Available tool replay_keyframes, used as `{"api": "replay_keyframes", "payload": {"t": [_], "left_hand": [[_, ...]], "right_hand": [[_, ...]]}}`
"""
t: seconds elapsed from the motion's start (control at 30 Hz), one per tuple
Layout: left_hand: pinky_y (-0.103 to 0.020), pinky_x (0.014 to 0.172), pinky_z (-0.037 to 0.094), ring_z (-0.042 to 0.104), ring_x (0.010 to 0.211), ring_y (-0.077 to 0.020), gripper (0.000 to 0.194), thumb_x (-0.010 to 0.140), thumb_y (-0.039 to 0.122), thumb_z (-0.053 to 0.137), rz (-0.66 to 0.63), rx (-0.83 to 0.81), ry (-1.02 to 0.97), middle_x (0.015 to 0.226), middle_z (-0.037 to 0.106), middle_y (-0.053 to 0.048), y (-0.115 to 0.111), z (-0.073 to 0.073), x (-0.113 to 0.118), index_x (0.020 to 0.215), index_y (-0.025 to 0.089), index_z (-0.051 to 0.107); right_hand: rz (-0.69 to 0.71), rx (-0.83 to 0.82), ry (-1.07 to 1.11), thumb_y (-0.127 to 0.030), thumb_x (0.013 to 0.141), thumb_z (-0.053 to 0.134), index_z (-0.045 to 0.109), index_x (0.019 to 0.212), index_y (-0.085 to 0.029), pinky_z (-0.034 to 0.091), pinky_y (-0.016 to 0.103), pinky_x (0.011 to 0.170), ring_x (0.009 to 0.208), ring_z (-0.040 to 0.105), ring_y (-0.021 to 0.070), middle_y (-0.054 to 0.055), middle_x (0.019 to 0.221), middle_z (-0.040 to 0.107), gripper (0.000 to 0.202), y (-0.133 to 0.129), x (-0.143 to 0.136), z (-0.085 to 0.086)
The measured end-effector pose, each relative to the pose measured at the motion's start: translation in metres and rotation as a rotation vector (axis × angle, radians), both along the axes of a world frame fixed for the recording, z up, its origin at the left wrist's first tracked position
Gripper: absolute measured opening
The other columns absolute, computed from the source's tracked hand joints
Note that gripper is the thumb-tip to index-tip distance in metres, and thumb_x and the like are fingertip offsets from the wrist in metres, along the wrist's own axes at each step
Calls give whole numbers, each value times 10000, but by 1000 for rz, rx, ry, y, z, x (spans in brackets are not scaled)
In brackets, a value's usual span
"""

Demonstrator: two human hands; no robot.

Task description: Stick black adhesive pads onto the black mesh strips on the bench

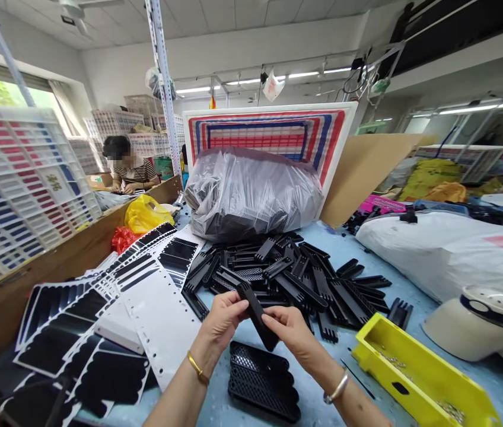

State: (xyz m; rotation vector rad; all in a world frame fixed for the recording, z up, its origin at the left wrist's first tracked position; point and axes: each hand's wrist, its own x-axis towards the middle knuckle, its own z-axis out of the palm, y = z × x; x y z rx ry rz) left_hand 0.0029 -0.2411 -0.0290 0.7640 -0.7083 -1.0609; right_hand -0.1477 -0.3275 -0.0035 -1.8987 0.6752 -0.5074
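Note:
Between both hands is a black plastic strip (257, 314) with slotted prongs at its upper end, tilted over the table. My left hand (225, 317) pinches it near the pronged end. Lower down, the fingertips of my right hand (289, 329) are closed on its side. Just below lies a neat stack of black pieces (263, 382) with a mesh-patterned face and rounded ends. Beyond my hands spreads a loose heap of similar black pieces (309, 279). Sheets of black stickers (113, 370) on white backing lie to the left, partly overlapping.
A yellow bin (429, 373) with small metal parts stands at right, beside a cream lidded pot (474, 323). Behind the heap, a filled plastic bag (255, 193) leans out of a striped-lined crate (344, 127). A white sack (438, 255) lies right. Another person (129, 166) sits far left.

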Motion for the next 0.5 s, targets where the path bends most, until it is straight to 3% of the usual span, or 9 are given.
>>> {"api": "replay_keyframes", "payload": {"t": [0.13,0.2,0.27,0.4,0.5], "left_hand": [[-308,676,494,633,694,-203,222,607,326,741,229,212,-334,698,699,-69,7,-32,17,708,129,727],[-316,707,492,628,722,-209,193,615,333,715,332,260,-386,687,694,-51,11,-49,24,682,152,712],[-336,774,499,643,805,-225,233,659,369,678,347,264,-399,771,722,-56,16,-61,26,758,165,731],[-389,912,494,659,985,-264,365,744,450,614,306,238,-422,978,750,-92,25,-72,13,930,164,745],[-422,977,474,653,1045,-281,418,796,501,572,329,221,-443,1053,741,-110,31,-73,-1,974,160,737]], "right_hand": [[-50,-146,71,-378,649,661,763,719,-145,438,283,582,624,583,189,47,638,667,264,-12,-10,-9],[-84,-165,90,-255,566,687,762,663,-167,440,294,634,672,584,202,44,649,675,151,-12,-12,-16],[-94,-156,107,-186,514,672,753,609,-185,446,306,666,676,588,208,38,634,685,125,-9,-13,-25],[-108,-66,86,-299,592,669,744,604,-203,474,317,642,640,621,214,31,612,702,123,-6,-19,-39],[-228,13,8,-542,684,653,754,719,-176,520,347,665,761,679,258,84,752,742,381,-11,-33,-43]]}}
